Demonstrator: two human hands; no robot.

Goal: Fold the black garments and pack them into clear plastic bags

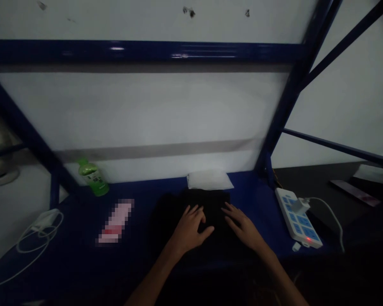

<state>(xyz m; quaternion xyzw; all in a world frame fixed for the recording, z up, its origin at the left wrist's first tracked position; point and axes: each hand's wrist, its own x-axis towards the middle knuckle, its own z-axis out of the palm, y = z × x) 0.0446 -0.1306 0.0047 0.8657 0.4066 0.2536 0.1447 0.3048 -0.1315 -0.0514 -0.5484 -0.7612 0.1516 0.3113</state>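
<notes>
A black item [207,202], too dark to make out in detail, lies on the blue surface [140,250] in front of me. My left hand [191,227] rests on its left part, palm down, with the fingers apart and slightly bent. On its right side lies my right hand [242,225], fingers spread and the thumb stretched out. Neither hand grips anything. Just behind the black item, against the wall, is a white packet [210,179].
A green bottle [94,178] and a blurred-out pink item [116,223] are on the left, beyond them a white cable [46,242]. A power strip [298,219] with a plugged-in charger lies right. Blue frame bars [147,52] cross behind and slant at both sides.
</notes>
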